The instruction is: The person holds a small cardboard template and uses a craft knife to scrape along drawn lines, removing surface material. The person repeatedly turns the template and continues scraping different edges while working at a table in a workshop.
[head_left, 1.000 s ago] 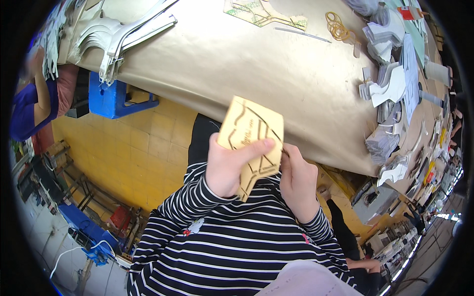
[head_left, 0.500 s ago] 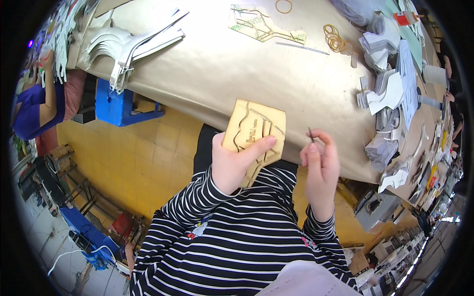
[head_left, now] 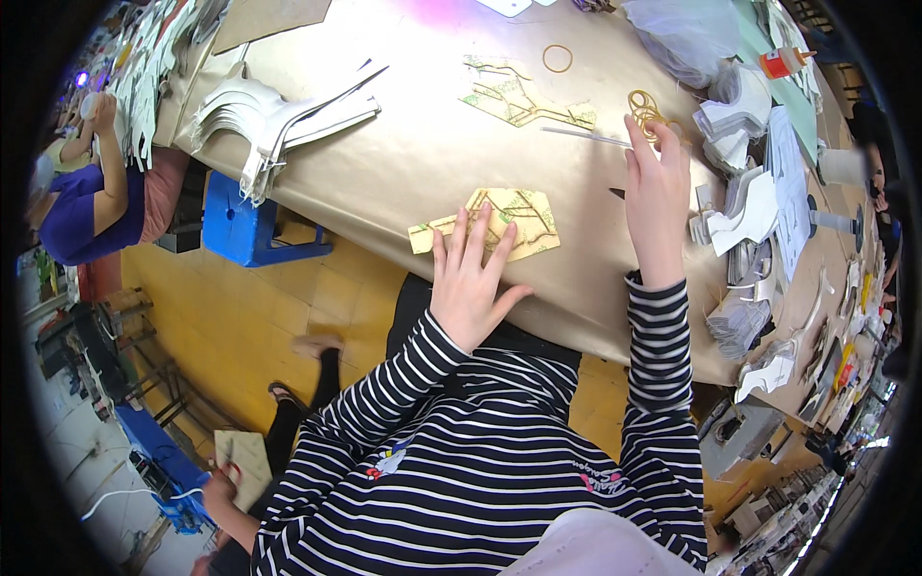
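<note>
My left hand [head_left: 469,283] lies with fingers spread over a pale yellow template board [head_left: 540,216], which rests flat at the table's near edge. Dark slots and green print show on its upper face. Farther right, my right hand [head_left: 658,197] reaches over the table with its fingers stretched out. Its fingertips are at the right end of a thin silver stick [head_left: 581,135], perhaps a pen, and beside a pile of rubber bands [head_left: 643,104]. A small dark pointed piece [head_left: 617,193] shows left of that hand, partly hidden. Beyond lies a second slotted template [head_left: 514,94].
A single rubber band [head_left: 557,59] lies at the far side. Stacked white cut pieces [head_left: 254,120] sit at left, more stacks [head_left: 744,216] at right. An orange-red bottle [head_left: 783,63] stands far right. A blue stool [head_left: 230,221] is below the table's left edge; other people are at left.
The board has gone from being held up in my left hand to lying on the table under it. My right hand has moved forward and its fingers have opened from a pinch on a thin dark piece.
</note>
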Action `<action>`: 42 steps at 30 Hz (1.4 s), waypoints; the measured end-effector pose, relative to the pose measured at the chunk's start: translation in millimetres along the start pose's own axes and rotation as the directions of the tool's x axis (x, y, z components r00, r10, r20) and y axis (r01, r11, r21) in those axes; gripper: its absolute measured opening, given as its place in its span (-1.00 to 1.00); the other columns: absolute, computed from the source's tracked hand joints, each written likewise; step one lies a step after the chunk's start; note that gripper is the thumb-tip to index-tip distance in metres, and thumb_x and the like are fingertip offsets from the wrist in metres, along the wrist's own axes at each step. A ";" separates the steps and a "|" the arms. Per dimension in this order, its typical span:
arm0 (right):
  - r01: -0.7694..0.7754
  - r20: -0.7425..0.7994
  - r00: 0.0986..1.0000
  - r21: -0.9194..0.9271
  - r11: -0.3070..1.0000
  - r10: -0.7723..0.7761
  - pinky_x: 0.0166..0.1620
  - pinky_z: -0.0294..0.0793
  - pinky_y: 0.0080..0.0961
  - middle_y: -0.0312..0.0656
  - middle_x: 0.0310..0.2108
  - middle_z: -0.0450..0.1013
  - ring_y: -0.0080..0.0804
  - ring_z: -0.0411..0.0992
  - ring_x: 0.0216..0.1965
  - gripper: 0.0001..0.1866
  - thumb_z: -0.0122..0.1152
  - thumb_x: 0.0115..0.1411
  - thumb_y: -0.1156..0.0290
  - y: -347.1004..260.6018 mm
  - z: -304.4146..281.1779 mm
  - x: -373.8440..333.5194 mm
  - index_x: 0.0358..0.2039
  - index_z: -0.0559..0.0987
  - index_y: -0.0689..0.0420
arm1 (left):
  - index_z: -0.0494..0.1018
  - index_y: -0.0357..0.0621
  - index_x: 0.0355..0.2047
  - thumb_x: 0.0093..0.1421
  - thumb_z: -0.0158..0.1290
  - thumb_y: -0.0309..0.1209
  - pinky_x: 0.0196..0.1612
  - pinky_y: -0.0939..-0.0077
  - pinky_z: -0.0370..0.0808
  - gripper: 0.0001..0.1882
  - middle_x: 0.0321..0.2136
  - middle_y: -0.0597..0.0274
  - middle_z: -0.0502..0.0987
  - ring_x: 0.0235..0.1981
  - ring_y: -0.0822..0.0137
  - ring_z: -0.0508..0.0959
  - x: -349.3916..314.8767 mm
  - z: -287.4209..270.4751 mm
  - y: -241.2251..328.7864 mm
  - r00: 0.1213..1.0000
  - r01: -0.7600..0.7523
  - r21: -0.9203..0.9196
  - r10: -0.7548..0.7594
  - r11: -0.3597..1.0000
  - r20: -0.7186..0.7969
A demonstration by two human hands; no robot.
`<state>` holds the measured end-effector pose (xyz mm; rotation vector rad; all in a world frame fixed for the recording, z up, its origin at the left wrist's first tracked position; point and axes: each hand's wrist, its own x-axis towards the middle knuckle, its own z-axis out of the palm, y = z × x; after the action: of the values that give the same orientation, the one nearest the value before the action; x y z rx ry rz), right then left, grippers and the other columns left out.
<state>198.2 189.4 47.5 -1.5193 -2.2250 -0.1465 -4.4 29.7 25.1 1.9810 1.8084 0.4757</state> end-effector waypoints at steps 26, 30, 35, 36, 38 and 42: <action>-0.335 0.282 0.942 0.820 0.463 0.183 -0.13 0.53 -0.56 -0.03 -0.17 0.49 -0.42 0.52 -0.20 -0.86 0.08 0.17 0.73 -75.7 20.1 -69.2 -0.28 0.40 0.26 | 0.58 0.13 -0.29 0.02 0.13 -0.26 0.21 0.24 0.06 -0.80 -0.16 0.48 0.53 -0.08 0.38 0.45 16.9 57.8 -29.9 0.831 -0.043 0.148 0.118 0.988 -0.544; -0.328 0.264 0.945 0.779 0.534 0.196 -0.18 0.52 -0.61 -0.08 -0.23 0.53 -0.46 0.51 -0.25 -0.89 0.11 0.15 0.72 -81.7 20.5 -64.7 -0.32 0.45 0.25 | 0.60 0.19 -0.32 -0.01 0.12 -0.27 0.07 0.40 0.14 -0.80 -0.27 0.59 0.52 -0.19 0.49 0.44 16.3 57.6 -35.5 0.790 -0.144 0.170 0.217 0.975 -0.573; -0.285 0.224 0.958 0.726 0.625 0.176 -0.27 0.54 -0.52 -0.08 -0.27 0.54 -0.28 0.53 -0.29 -0.84 0.19 0.03 0.73 -79.7 18.7 -63.9 -0.38 0.47 0.22 | 0.62 0.25 -0.25 -0.06 0.13 -0.26 -0.03 0.48 0.17 -0.70 -0.33 0.65 0.51 -0.28 0.54 0.43 15.2 55.0 -39.7 0.775 -0.218 0.188 0.287 0.958 -0.563; -0.284 0.218 0.959 0.726 0.626 0.182 -0.26 0.53 -0.52 -0.08 -0.27 0.54 -0.29 0.53 -0.29 -0.84 0.19 0.03 0.73 -78.7 17.4 -65.4 -0.38 0.47 0.22 | 0.63 0.24 -0.25 -0.06 0.13 -0.25 -0.04 0.49 0.17 -0.70 -0.33 0.65 0.51 -0.29 0.55 0.43 15.0 54.8 -39.8 0.775 -0.219 0.189 0.288 0.957 -0.562; -0.280 0.204 0.960 0.725 0.629 0.192 -0.26 0.53 -0.53 -0.08 -0.28 0.54 -0.30 0.53 -0.30 -0.83 0.19 0.04 0.73 -77.1 14.6 -70.6 -0.37 0.47 0.22 | 0.63 0.24 -0.23 -0.07 0.14 -0.25 -0.05 0.49 0.17 -0.68 -0.33 0.66 0.51 -0.29 0.55 0.42 15.0 54.9 -39.8 0.775 -0.221 0.192 0.291 0.956 -0.560; -0.328 0.207 0.938 0.792 0.514 0.279 -0.25 0.52 -0.54 -0.06 -0.27 0.54 -0.33 0.53 -0.29 -0.83 0.18 0.05 0.73 -74.2 10.4 -82.5 -0.35 0.46 0.22 | 0.63 0.24 -0.24 -0.06 0.13 -0.25 -0.09 0.50 0.16 -0.69 -0.35 0.65 0.50 -0.31 0.56 0.41 15.2 55.4 -40.9 0.773 -0.232 0.194 0.302 0.953 -0.559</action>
<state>152.6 92.8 15.8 -1.2919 -1.5807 0.9414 -9.4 43.7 -43.9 2.3675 1.9146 1.2180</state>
